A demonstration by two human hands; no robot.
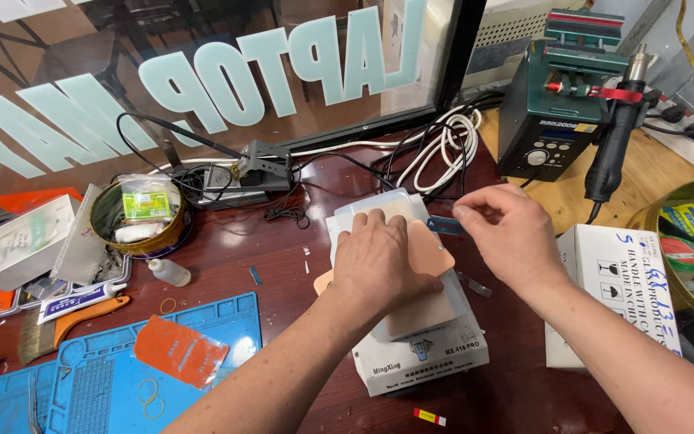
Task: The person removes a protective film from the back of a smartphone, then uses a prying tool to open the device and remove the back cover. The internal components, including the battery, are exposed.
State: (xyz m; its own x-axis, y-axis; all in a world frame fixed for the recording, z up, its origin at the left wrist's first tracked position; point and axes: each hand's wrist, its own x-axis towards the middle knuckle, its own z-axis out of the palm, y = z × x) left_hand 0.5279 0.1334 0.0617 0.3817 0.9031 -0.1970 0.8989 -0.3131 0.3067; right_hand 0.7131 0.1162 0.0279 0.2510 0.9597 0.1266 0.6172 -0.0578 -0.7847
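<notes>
My left hand [377,261] lies flat, palm down, on a peach-coloured pad [431,249] that rests on a white box-shaped device [421,358] in the middle of the dark red table. My right hand [508,229] hovers just right of the pad with fingers pinched on a small blue tab [443,225] at the pad's far right edge. A pale flat panel [371,207] shows beyond my left fingers, partly hidden by the hand.
A blue work mat [106,378] with an orange sheet [178,350] lies front left. A round tin [138,213], small bottle [169,272] and brush [70,321] sit left. A soldering iron stand [263,165], white cables [443,145], a green hot-air station [560,96] and a white carton [624,281] surround the device.
</notes>
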